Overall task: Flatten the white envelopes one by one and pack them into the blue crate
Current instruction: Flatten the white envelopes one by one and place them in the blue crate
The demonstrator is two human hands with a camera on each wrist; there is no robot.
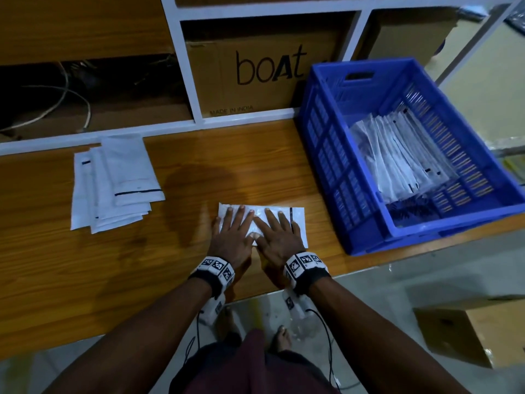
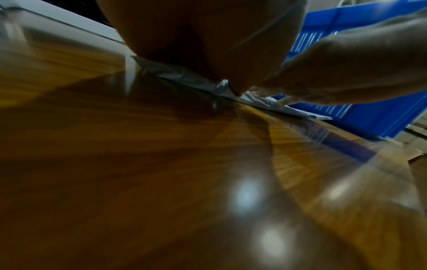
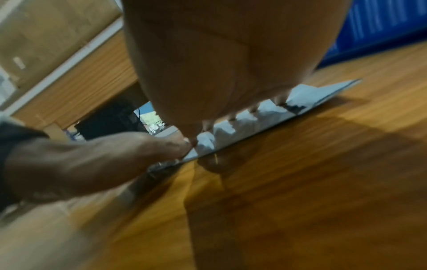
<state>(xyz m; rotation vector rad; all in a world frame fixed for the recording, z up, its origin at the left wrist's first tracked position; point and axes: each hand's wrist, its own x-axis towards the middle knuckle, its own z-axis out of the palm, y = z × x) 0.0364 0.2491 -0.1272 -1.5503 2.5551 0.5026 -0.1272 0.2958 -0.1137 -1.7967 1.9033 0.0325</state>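
I have my left hand (image 1: 231,237) and right hand (image 1: 277,237) flat, fingers (image 1: 241,213) spread, pressing one white envelope (image 1: 298,223) against the desk (image 1: 199,166) to squeeze it flat; it seems slightly puffy still. The blue crate (image 1: 326,155) waits near on the right for packing.

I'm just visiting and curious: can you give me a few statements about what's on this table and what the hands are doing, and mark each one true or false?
1. Both the left hand and the right hand press flat on one white envelope. True.
2. The blue crate holds nothing. False: white envelopes already lie inside it.
3. A stack of white envelopes lies on the table to the person's left. True.
4. The cardboard box marked "boAt" sits inside the crate. False: it stands in the shelf behind the table.
5. The right hand lifts the envelope into the air. False: the envelope lies flat on the table.
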